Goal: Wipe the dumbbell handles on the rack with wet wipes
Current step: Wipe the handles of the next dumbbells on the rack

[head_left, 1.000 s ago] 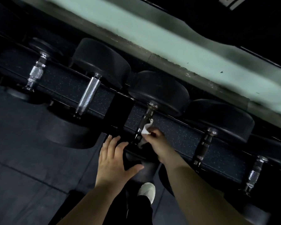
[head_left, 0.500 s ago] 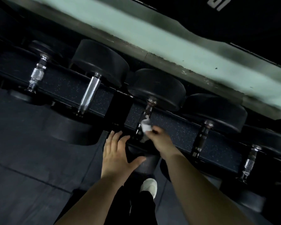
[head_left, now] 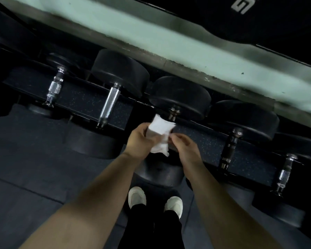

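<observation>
Your left grip [head_left: 142, 139] curls round folded wet wipe [head_left: 159, 127]; right grip [head_left: 185, 148] pinches its right edge. Wet wipe sits between both grips, just near of middle dumbbell handle [head_left: 173, 114] on rack [head_left: 83, 99]; contact unclear.

Dumbbells [head_left: 180, 97] side by side on rack [head_left: 90, 101], wipe [head_left: 160, 133] between both hands above the middle one.

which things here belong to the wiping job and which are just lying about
Job: crumpled white wet wipe, gripped by left hand and right hand; long shiny chrome dumbbell handle; dark ringed dumbbell handle; black speckled rack shelf.
Just there: white shoes; pale green wall strip; dark rubber floor.
</observation>
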A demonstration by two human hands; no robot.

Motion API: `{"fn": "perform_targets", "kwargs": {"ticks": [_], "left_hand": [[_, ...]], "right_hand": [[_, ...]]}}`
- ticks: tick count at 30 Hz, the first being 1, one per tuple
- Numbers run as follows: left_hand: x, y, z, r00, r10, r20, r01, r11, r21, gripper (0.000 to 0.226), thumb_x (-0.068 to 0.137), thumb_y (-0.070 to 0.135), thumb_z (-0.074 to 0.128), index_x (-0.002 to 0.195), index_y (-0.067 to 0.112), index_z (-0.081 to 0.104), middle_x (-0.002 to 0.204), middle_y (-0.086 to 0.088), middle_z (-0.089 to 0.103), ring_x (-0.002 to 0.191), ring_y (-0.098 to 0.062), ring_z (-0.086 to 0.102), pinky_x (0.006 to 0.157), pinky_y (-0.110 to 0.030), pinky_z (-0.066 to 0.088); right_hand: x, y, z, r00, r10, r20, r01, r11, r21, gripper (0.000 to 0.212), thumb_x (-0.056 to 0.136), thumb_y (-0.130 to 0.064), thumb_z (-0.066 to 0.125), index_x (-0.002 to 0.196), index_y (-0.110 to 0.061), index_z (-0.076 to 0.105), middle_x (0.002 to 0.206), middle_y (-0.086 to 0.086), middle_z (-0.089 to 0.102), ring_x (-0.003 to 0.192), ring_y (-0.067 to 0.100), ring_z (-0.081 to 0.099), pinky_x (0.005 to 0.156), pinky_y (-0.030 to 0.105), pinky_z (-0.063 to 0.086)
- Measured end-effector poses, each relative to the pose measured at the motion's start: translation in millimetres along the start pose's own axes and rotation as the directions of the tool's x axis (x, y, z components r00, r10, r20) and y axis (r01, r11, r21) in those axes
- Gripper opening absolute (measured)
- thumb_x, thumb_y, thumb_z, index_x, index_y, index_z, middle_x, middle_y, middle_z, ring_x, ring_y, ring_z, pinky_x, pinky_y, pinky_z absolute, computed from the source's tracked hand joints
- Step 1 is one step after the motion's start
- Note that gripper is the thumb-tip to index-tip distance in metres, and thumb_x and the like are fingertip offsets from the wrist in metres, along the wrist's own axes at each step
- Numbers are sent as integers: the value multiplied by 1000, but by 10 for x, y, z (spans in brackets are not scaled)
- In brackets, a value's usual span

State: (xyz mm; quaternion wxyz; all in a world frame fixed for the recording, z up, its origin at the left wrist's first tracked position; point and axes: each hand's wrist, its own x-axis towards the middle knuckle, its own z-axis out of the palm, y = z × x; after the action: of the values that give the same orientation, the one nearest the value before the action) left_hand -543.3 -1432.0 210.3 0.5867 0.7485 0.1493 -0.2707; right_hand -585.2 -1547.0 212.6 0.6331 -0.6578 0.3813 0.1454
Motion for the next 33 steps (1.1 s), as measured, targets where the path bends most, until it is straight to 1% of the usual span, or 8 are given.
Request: {"fn": "perform_targets", "kwargs": {"ticks": [3, 7, 13, 19, 24, 28, 30, 33], "left_hand": [[114, -10, -144, 982, -4, -191, 36, 986, 165, 25, 78, 6, 66, 101, 2, 57, 71, 1, 51, 74, -17, 49, 49, -9, 37], [358, 1, -219, 956, -25, -294, 112, 952, 285, 28, 81, 11, 60, 106, 2, 52, 88, -6, 51, 82, -20, 47, 70, -25, 34], [634, 103, 48, 998, -36, -55, 57, 892, 448, 30, 83, 10, 59, 111, 2, 55, 109, -16, 61, 104, -28, 56, 73, -22, 34], [824, 202, 238, 989, -2, -151, 62, 916, 397, 26, 88, 12, 52, 113, 7, 58, 108, -9, 62, 101, -24, 58, 72, -23, 38], [738, 23, 353, 982, -179, -66, 190, 932, 308, 22, 85, 8, 53, 105, 5, 61, 104, -15, 64, 91, -29, 62, 74, -27, 48], [680, 41, 313, 966, -258, -7, 258, 965, 50, 33, 89, 27, 53, 113, 6, 57, 108, -16, 60, 95, -28, 57, 80, -35, 49], [749, 108, 316, 964, -265, 9, 264, 961, 82, 37, 91, 37, 45, 111, 8, 58, 106, -12, 60, 96, -28, 56, 88, -36, 48], [768, 143, 359, 986, -167, 18, 161, 969, 189, 27, 90, 30, 52, 87, 5, 61, 75, -4, 57, 79, -21, 53, 65, -24, 44]], "right_hand": [[-17, 254, 32, 998, -23, -58, 5, 957, -292, 24, 92, -27, 45, 102, -11, 60, 89, 3, 58, 86, 17, 53, 78, 25, 40], [-26, 504, 146, 956, -191, -221, 106, 931, -348, 38, 84, -35, 35, 79, -7, 60, 69, 3, 53, 72, 24, 52, 67, 35, 41], [15, 556, 171, 920, -282, -272, 172, 914, -367, 60, 67, -48, 22, 69, 2, 55, 67, 11, 53, 67, 26, 49, 59, 33, 35], [35, 594, 170, 905, -320, -281, 200, 902, -383, 59, 66, -44, 24, 68, 5, 57, 67, 15, 55, 65, 28, 50, 59, 35, 39], [60, 619, 170, 892, -345, -293, 197, 878, -436, 57, 62, -47, 19, 58, 0, 51, 58, 2, 45, 61, 23, 45, 54, 32, 22], [69, 639, 174, 879, -373, -298, 219, 870, -442, 51, 64, -46, 21, 55, -3, 49, 59, 2, 45, 62, 24, 45, 56, 35, 31], [69, 644, 174, 877, -375, -300, 220, 869, -443, 48, 64, -46, 20, 55, -7, 46, 58, 0, 43, 63, 24, 46, 57, 36, 35], [68, 650, 168, 883, -367, -294, 218, 873, -436, 47, 63, -47, 20, 55, -10, 47, 53, -9, 37, 63, 20, 45, 57, 33, 32]]}}
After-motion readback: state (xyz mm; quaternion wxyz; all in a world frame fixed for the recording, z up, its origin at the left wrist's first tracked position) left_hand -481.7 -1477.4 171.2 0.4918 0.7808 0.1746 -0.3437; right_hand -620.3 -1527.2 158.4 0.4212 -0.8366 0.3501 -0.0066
